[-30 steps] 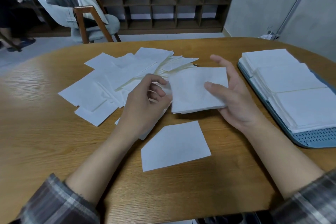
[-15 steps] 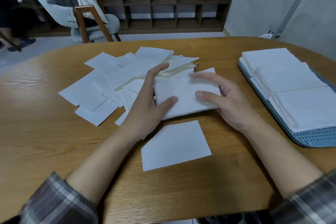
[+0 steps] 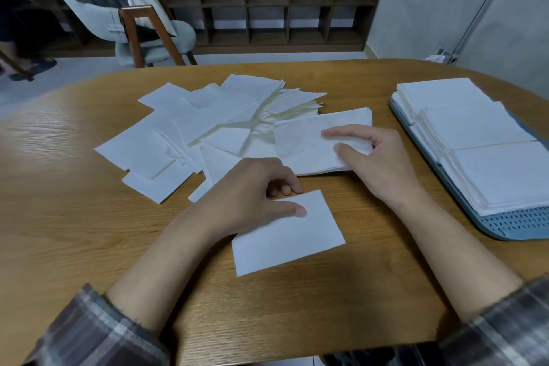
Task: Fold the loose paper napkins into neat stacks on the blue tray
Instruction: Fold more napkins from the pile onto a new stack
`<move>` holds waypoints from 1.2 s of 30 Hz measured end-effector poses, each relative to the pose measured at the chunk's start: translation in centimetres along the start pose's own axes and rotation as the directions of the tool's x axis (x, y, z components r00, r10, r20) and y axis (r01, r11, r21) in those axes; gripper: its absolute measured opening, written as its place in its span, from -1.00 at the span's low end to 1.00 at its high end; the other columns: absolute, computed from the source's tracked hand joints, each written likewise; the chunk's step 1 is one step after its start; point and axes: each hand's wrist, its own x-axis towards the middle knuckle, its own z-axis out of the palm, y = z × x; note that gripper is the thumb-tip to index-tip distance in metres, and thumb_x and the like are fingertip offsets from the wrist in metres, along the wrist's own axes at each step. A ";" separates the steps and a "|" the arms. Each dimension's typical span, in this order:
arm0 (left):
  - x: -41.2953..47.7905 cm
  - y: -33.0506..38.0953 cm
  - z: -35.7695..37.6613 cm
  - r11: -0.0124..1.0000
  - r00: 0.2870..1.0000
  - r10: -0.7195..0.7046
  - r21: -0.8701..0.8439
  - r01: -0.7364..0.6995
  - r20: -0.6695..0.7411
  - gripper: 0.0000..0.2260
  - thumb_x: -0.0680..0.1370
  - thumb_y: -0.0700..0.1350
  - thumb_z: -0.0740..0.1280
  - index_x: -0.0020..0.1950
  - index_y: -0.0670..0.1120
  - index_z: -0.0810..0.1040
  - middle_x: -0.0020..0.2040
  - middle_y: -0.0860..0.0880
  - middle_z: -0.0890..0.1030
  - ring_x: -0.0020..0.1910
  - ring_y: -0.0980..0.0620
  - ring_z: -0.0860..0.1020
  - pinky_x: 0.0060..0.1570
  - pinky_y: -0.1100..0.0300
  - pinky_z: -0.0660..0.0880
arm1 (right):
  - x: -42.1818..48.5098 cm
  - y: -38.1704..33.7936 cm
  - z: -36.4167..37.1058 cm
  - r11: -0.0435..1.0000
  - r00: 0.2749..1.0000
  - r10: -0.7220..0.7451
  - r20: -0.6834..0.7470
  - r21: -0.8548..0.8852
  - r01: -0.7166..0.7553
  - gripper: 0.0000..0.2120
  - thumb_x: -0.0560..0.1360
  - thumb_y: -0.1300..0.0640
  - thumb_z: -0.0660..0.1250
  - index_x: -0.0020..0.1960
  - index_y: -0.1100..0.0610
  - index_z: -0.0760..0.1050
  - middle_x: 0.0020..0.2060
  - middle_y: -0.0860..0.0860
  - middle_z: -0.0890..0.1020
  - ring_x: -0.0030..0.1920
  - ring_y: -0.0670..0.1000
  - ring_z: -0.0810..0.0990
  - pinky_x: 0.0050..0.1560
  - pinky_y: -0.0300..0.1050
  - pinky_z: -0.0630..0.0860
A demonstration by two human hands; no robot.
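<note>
White loose napkins lie scattered over the middle of the wooden table. My right hand grips a small stack of napkins at its right edge, thumb and forefinger on top, with the stack low over the table. One single napkin lies flat nearer to me. My left hand is at its upper left corner, thumb on top and fingers curled at the edge. At the right stands the blue tray, which carries several neat napkin stacks.
A chair with a pale coat over it stands beyond the table's far edge, in front of a dark wooden shelf unit. The tray sits close to the table's right edge. A person's foot shows at the far left.
My left hand has let go of the stack and come back towards me onto the single napkin. My right hand has carried the stack a little to the right.
</note>
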 end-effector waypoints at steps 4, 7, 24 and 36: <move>0.0 -0.2 0.0 0.996 0.999 -0.002 -0.084 0.005 0.034 -0.93 0.52 -0.05 0.59 -0.04 0.05 0.75 -0.19 0.09 0.68 -0.23 0.21 0.55 -0.19 0.37 0.45 | -0.1 -0.1 0.1 1.000 1.000 -0.011 0.011 0.019 0.011 -0.71 0.59 0.30 0.38 0.12 -0.03 0.75 0.09 -0.28 0.73 0.24 -0.32 0.59 0.28 -0.45 0.40; -0.1 0.2 -0.2 0.991 0.999 0.047 -0.128 -0.050 -0.025 -0.97 0.56 -0.08 0.55 -0.06 0.03 0.72 -0.19 0.14 0.66 -0.20 0.17 0.58 -0.18 0.38 0.42 | -0.1 -0.2 0.1 0.998 0.998 -0.034 0.055 0.057 0.031 -0.82 0.63 0.22 0.40 0.11 0.03 0.75 0.07 -0.23 0.75 0.22 -0.29 0.62 0.22 -0.49 0.39; 0.4 -0.2 -1.2 0.913 0.920 -0.092 -0.401 -0.075 -0.381 -0.78 0.53 -0.07 0.58 0.11 0.10 0.64 -0.14 -0.02 0.65 -0.25 0.10 0.53 -0.11 0.20 0.46 | 0.2 -0.2 0.4 0.972 0.990 0.128 0.051 0.194 -0.136 -0.96 0.57 0.07 0.51 -0.06 -0.05 0.68 -0.12 -0.38 0.71 0.00 -0.46 0.59 -0.04 -0.60 0.40; 0.4 -0.5 -1.3 0.928 0.878 -0.135 -0.370 -0.050 -0.458 -0.84 0.63 -0.23 0.43 0.02 -0.02 0.78 0.04 0.13 0.76 -0.48 0.23 0.42 -0.40 0.44 0.28 | 0.3 -0.1 0.5 0.939 0.985 0.168 0.040 0.296 -0.172 -0.93 0.59 0.08 0.49 -0.06 -0.05 0.72 -0.02 -0.28 0.74 0.10 -0.27 0.67 0.26 -0.19 0.49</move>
